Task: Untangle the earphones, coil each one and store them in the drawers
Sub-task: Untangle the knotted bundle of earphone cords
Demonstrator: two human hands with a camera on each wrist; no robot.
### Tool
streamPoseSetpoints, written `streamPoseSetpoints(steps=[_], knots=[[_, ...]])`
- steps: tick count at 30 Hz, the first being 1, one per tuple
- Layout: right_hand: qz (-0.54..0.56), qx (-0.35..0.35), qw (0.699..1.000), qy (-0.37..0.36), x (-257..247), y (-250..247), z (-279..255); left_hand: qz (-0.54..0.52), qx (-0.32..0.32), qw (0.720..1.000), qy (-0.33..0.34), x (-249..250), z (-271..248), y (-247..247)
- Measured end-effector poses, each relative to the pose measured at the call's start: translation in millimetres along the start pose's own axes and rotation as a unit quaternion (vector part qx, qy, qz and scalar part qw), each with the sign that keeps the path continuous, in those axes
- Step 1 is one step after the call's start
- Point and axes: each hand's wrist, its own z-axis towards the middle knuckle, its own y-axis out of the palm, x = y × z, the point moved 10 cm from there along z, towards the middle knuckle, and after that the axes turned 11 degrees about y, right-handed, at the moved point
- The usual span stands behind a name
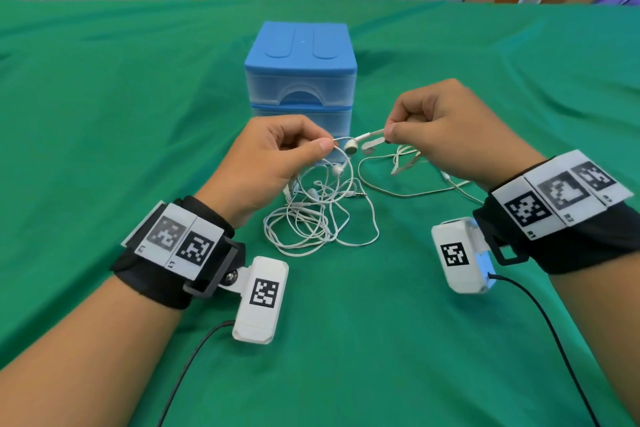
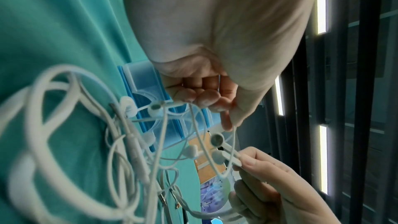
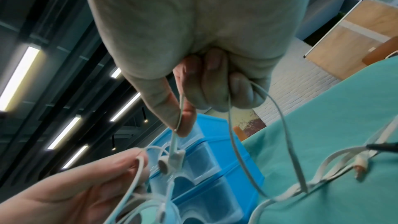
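Note:
A tangle of white earphone cords (image 1: 311, 215) lies on the green cloth in front of a blue drawer unit (image 1: 300, 80). My left hand (image 1: 277, 156) pinches a thin cord (image 2: 193, 117) between thumb and fingers just above the tangle. My right hand (image 1: 440, 125) pinches the stems of two white earbuds (image 1: 360, 144), which point left toward the left hand. In the right wrist view the stem (image 3: 175, 144) hangs from thumb and forefinger, and another cord (image 3: 232, 134) loops down to the cloth. A flat white cable (image 1: 398, 184) trails under the right hand.
The green cloth (image 1: 104, 114) covers the whole table. The drawer unit's drawers look closed, with two translucent fronts (image 1: 301, 94) visible. Black cables (image 1: 540, 340) run from the wrist cameras toward me. Wooden panels and a white brick wall stand beyond the far edge.

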Motion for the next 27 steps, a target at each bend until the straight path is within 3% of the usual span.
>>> streamPoseSetpoints(steps=[4,9,13,19,27], knots=[[-0.009,-0.037,0.999,-0.03,-15,18,-6,-0.011,-0.012,1.0,0.017,8,1,3],[-0.066,0.046,0.997,0.012,-1,1,6,-0.036,-0.082,0.996,0.022,16,-5,17],[-0.104,0.11,0.987,0.044,15,-27,10,-0.018,-0.047,0.998,0.038,17,-2,7],[-0.204,0.055,0.975,0.071,46,-26,12,0.013,0.014,0.999,0.048,14,2,-9],[-0.213,0.031,0.974,0.068,50,-28,10,0.056,0.038,0.997,0.046,9,3,-20]])
